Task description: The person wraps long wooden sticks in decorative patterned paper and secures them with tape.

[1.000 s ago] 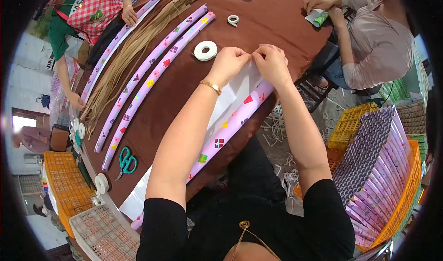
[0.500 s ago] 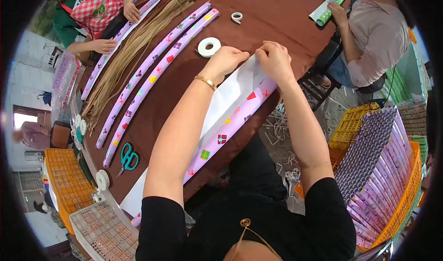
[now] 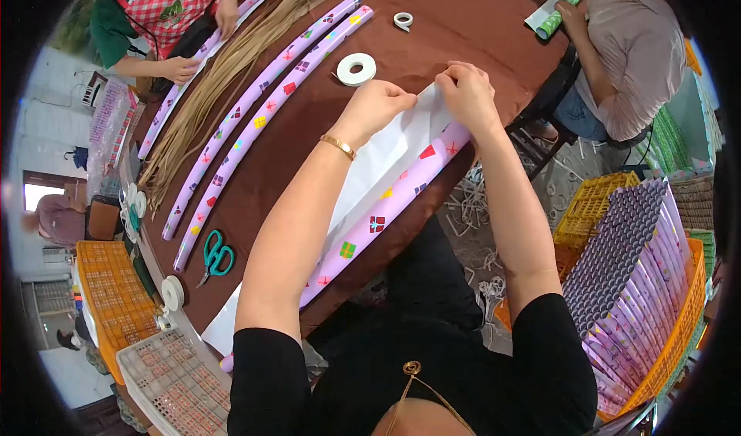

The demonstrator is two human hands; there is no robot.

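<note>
A roll of lilac wrapping paper (image 3: 376, 224) printed with coloured gift boxes lies aslant at the table's near edge. Its loose flap shows the white back (image 3: 386, 152). At the flap's far edge, my left hand (image 3: 377, 112) is closed in a pinch on the paper; its fingertips are partly hidden. My right hand (image 3: 469, 100) grips the far corner of the same sheet, fingers curled over it. A roll of white tape (image 3: 356, 69) lies just beyond my left hand. Teal-handled scissors (image 3: 214, 258) rest to the left of my left forearm.
Two finished lilac rolls (image 3: 266, 119) lie left of me, beside a bundle of tan strips (image 3: 208, 89). A smaller tape ring (image 3: 403, 21) sits farther back. Co-workers sit across and at right, one holding green paper (image 3: 549, 24). An orange crate (image 3: 679, 312) of rolls stands at right.
My hands have drawn slightly apart at the sheet's far edge, both still on the paper. The whole view has shifted a little. The co-worker's hand at upper left has moved along their roll.
</note>
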